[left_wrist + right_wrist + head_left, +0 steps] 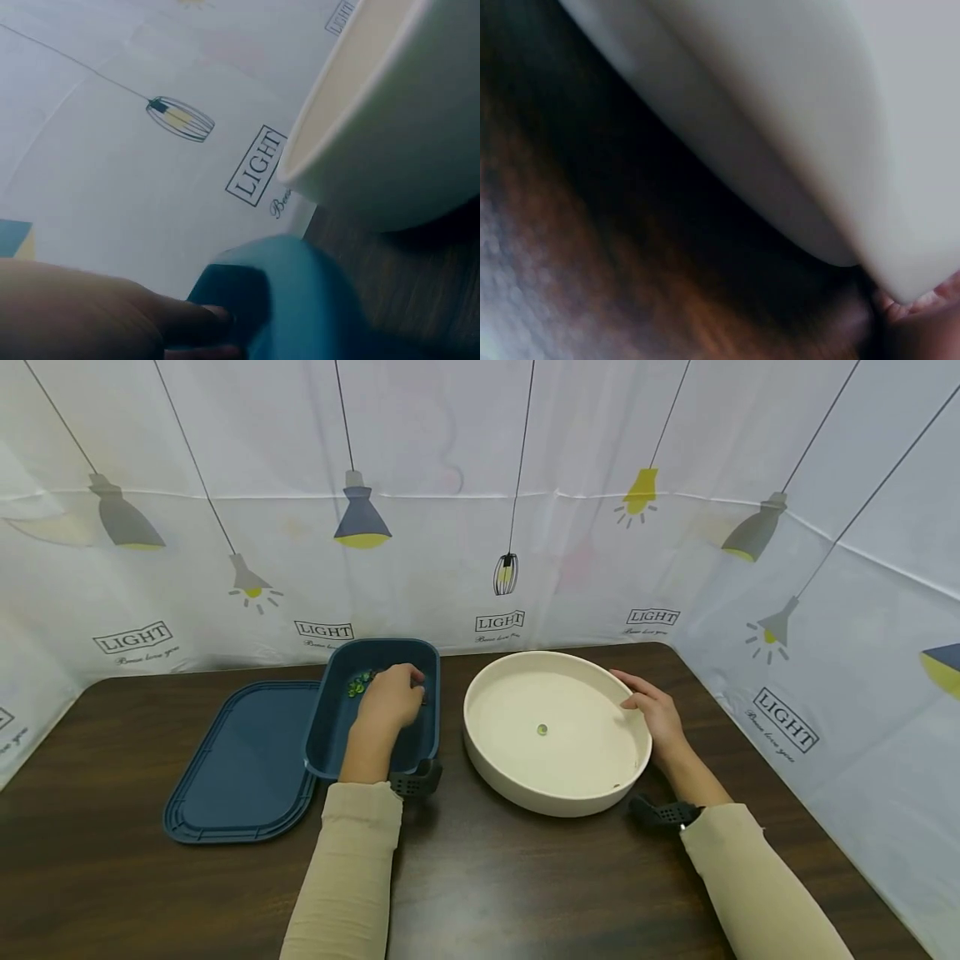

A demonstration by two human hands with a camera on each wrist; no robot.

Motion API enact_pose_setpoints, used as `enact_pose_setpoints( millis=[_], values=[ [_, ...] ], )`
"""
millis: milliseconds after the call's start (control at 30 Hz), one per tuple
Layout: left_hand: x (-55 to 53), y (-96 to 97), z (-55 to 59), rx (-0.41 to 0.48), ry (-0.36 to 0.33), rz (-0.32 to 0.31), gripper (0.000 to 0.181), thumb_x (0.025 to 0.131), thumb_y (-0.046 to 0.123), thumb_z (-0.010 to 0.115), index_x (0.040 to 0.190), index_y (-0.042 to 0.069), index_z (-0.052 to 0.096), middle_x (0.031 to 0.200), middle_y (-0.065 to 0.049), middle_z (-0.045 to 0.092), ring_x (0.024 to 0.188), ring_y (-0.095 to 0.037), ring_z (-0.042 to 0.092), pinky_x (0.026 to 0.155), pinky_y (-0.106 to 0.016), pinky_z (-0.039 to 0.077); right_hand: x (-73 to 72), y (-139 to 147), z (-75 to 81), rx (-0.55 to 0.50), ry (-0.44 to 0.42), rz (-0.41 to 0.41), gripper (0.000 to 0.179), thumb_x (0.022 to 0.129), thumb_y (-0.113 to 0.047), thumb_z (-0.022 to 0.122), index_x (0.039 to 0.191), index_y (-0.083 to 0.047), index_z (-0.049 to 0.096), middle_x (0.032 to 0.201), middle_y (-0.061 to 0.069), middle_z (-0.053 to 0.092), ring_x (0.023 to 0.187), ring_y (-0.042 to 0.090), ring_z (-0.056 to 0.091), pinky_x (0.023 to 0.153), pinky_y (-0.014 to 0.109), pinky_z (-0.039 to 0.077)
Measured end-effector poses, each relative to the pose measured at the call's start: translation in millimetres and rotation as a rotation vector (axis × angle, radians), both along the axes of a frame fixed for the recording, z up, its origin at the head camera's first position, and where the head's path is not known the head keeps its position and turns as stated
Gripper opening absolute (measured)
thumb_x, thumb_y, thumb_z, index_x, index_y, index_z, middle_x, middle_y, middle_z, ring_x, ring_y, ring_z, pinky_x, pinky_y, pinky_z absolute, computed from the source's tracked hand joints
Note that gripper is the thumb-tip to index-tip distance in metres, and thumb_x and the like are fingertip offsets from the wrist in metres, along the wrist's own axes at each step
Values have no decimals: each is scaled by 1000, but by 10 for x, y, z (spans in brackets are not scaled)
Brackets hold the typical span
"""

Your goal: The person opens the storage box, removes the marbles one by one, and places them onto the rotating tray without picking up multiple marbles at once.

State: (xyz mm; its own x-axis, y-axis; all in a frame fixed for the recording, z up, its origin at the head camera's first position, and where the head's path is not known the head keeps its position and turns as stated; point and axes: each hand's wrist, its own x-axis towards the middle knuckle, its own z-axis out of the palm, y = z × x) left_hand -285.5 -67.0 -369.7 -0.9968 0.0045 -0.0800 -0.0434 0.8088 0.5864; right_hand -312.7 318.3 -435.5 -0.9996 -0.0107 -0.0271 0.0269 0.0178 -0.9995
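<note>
A deep blue plastic bin (321,752) holds a small cluster of glossy green pieces (356,685) towards its far left. My left hand (392,697) reaches down into this bin, fingers bent near its right wall; I cannot tell whether they hold a piece. In the left wrist view, its fingertips (216,313) are just inside the bin's rim. To the right is a round cream basin (517,693) with one small, round green piece (542,729) on its floor. My right hand (656,714) grips the basin's right rim, thumb inside and fingers outside.
A flat blue lid (247,768) lies left of the bin, whose edge overlaps it. All of this is on a dark wooden table (480,885). A white curtain (442,435) printed with lamps hangs along the back and right side.
</note>
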Motion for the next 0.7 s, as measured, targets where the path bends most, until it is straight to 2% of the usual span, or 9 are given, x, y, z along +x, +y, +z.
enact_pose_setpoints(
  millis=[200,333,467,700],
  values=[
    [-48,-9,-99,-67,-94,-22,43,107,22,49,147,6,47,147,-19,54,128,-37,58,103,-53,49,2,9,0,-3,-3,-5,61,91,8,41,150,-8,48,145,2,53,116,4,60,87,16,55],
    [-50,10,-119,-103,-107,-29,43,106,21,50,145,3,46,144,-20,56,127,-37,58,102,-52,48,-7,10,-6,-21,7,-9,61,91,9,41,150,-5,48,140,-1,57,114,3,62,86,16,55],
    [-48,28,-129,-129,-93,-38,36,106,20,50,137,3,54,139,-18,60,122,-35,60,101,-51,50,-17,5,-11,-31,16,-4,61,91,9,41,150,-4,48,137,-3,58,113,4,63,85,17,56],
    [-40,43,-143,-145,-106,-61,36,105,17,51,139,7,58,143,-14,59,125,-33,60,103,-50,49,-10,7,-13,-20,12,-3,61,91,8,43,149,-7,50,140,-2,57,115,5,62,87,17,55]
  ],
)
